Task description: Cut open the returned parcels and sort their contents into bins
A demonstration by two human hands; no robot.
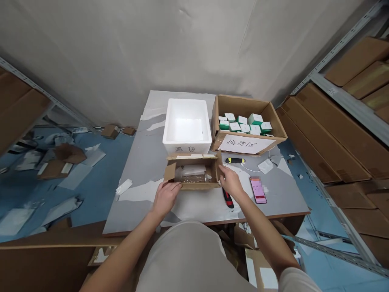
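Note:
A small cardboard box stands open in front of me, its flaps raised. Inside lie a white packet and some clear plastic wrap; their exact kind I cannot make out. My left hand grips the box at its near left corner, fingers over the edge. On the other side my right hand has its fingers closed on the right wall. A red and black utility knife lies just under my right hand, on the table.
Behind the box are a white foam box and a large carton holding several green and white small boxes. A yellow and black utility knife and a phone lie to the right. Shelves with cartons flank the table.

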